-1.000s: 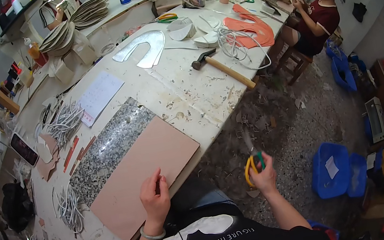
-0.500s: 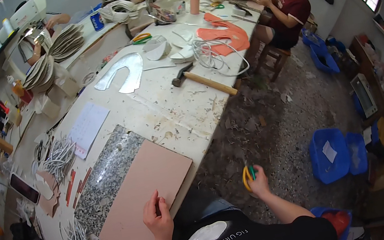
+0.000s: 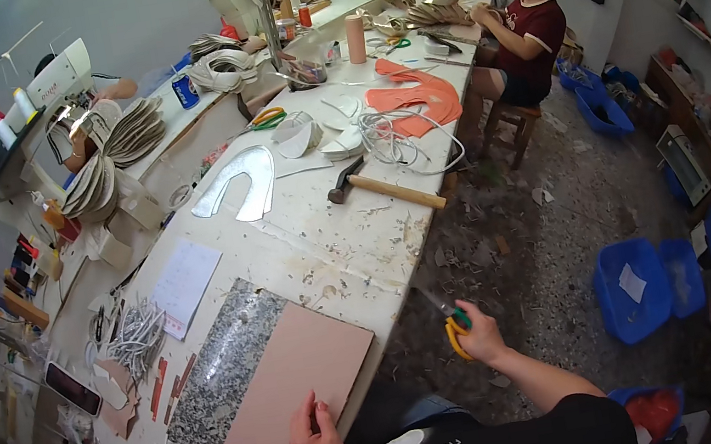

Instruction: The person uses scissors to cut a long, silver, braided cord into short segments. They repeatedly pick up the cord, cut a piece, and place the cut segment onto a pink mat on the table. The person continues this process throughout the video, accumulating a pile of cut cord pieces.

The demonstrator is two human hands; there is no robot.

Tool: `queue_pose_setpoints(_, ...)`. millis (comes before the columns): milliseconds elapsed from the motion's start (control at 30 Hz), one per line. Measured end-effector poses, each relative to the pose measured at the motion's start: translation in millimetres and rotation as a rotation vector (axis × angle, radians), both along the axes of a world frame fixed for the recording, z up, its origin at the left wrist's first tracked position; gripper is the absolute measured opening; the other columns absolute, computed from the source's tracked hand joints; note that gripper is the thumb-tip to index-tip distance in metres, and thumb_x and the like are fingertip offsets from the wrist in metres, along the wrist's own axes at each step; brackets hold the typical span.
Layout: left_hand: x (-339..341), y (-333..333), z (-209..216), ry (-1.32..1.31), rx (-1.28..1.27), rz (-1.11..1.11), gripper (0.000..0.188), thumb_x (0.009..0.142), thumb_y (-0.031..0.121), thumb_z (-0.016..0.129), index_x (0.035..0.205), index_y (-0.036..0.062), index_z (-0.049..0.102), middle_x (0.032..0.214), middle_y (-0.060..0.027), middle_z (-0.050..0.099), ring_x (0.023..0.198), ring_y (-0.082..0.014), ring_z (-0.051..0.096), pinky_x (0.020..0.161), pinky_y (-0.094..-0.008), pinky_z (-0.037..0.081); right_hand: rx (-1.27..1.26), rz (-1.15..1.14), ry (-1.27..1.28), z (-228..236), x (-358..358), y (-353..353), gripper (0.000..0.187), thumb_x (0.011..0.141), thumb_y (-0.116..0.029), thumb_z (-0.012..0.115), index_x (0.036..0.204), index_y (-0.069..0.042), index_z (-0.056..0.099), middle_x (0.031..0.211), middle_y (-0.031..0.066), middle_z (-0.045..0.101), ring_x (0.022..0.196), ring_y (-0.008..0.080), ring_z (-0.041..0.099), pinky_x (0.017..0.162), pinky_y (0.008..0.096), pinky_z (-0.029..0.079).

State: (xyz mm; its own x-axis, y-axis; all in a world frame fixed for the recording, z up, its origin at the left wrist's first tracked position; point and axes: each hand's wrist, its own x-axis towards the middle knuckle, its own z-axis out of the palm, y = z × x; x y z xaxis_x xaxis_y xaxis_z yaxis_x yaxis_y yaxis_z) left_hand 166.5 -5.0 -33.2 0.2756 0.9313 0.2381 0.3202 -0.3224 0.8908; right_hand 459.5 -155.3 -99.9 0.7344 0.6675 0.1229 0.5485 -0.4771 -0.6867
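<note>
In my right hand [image 3: 483,337] is a pair of scissors [image 3: 456,329] with yellow and green handles. Its blades point up and left, beside the table's front edge and above the floor. My left hand [image 3: 318,442] hovers at or rests on the near edge of a flat pinkish-beige board [image 3: 310,373]; contact cannot be told. Its fingers are loosely bent and apart, with nothing in them. The board lies partly over a speckled grey stone slab [image 3: 234,362].
Beyond the slab lie a hammer [image 3: 392,191], silver horseshoe-shaped pieces [image 3: 259,168], orange pieces [image 3: 424,99] and white cord [image 3: 393,137]. Left are a paper sheet [image 3: 188,281], cord bundles [image 3: 131,341] and a phone [image 3: 72,388]. Blue bins [image 3: 634,308] stand right; a co-worker [image 3: 531,36] sits far off.
The scissors have tilted up in my right hand, so their blades now show toward the table edge. My left hand sits lower and slightly right in the picture; the whole view has shifted.
</note>
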Motion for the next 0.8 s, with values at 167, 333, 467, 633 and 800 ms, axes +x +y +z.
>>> queue_pose_setpoints(167, 9, 1, 7, 0.12, 0.158, -0.084, 0.021, 0.082, 0.004, 0.062, 0.103, 0.0014, 0.065, 0.079, -0.012, 0.063, 0.071, -0.0258, 0.059, 0.067, -0.035, 0.046, 0.257, 0.072, 0.373, 75, -9, 47, 0.074, 0.065, -0.025, 0.084, 0.127, -0.007, 0.046, 0.088, 0.0107, 0.062, 0.075, 0.0235, 0.061, 0.072, 0.0336, 0.05)
queue_pose_setpoints(333, 4, 2, 8, 0.09, 0.123, -0.011, 0.02, 0.084, 0.006, 0.063, 0.104, 0.0022, 0.066, 0.081, -0.0121, 0.063, 0.07, -0.0232, 0.061, 0.066, -0.0319, 0.048, 0.322, 0.309, 0.015, 115, -18, 117, 0.063, 0.068, -0.024, 0.083, 0.117, -0.001, 0.052, 0.079, 0.0083, 0.062, 0.063, 0.0182, 0.059, 0.059, 0.0303, 0.048)
queue_pose_setpoints(467, 1, 4, 8, 0.025, 0.089, 0.006, 0.022, 0.085, 0.007, 0.064, 0.107, 0.0028, 0.067, 0.078, -0.0085, 0.063, 0.065, -0.0141, 0.059, 0.06, -0.0263, 0.047, 0.311, 0.452, 0.808, 113, -2, 168, 0.048, 0.084, -0.029, 0.07, 0.116, 0.003, 0.055, 0.073, 0.0069, 0.066, 0.051, 0.0088, 0.056, 0.041, 0.0208, 0.042)
queue_pose_setpoints(633, 4, 6, 12, 0.109, 0.193, -0.04, 0.02, 0.083, 0.008, 0.065, 0.103, 0.0032, 0.068, 0.078, -0.0109, 0.065, 0.069, -0.0222, 0.061, 0.064, -0.0312, 0.048, 0.191, 0.543, 0.185, 106, 8, 246, 0.065, 0.074, -0.044, 0.076, 0.12, -0.003, 0.056, 0.09, 0.014, 0.067, 0.074, 0.0232, 0.065, 0.059, 0.0346, 0.051)
queue_pose_setpoints(800, 7, 9, 9, 0.154, 0.136, -0.068, 0.02, 0.082, 0.007, 0.066, 0.101, 0.0029, 0.068, 0.079, -0.0109, 0.065, 0.069, -0.0232, 0.061, 0.064, -0.0317, 0.047, -0.093, 0.485, -0.235, 92, 23, 315, 0.072, 0.067, -0.049, 0.077, 0.122, -0.008, 0.055, 0.108, 0.0184, 0.061, 0.095, 0.0347, 0.062, 0.08, 0.041, 0.05)
